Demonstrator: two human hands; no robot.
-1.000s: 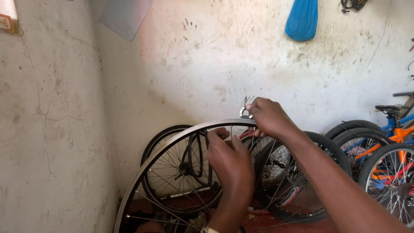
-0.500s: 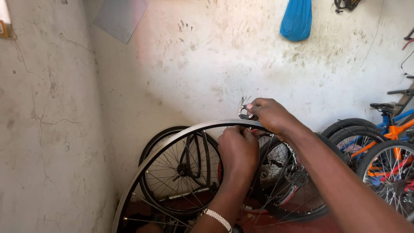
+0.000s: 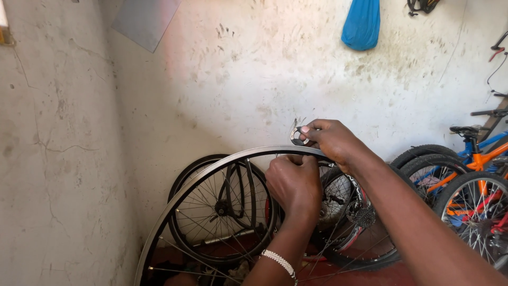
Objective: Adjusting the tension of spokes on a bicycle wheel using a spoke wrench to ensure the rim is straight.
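A bare bicycle wheel rim point(image 3: 211, 168) with thin spokes stands upright in front of me. My left hand point(image 3: 294, 182) grips the rim near its top from the inside, fingers curled around it; a beaded white bracelet sits on that wrist. My right hand point(image 3: 332, 139) is just above the rim's top and pinches a small round metal spoke wrench point(image 3: 296, 136) between thumb and fingers, held against the rim's outer edge.
Another spoked wheel with a tyre point(image 3: 222, 212) leans on the stained wall behind. Bicycles, one orange and one blue point(image 3: 471, 159), crowd the right side. A blue bag point(image 3: 361, 24) hangs high on the wall. The left wall is close.
My left hand has risen from below the rim and taken hold of it near the top. My right hand with the wrench has stayed at the rim's top.
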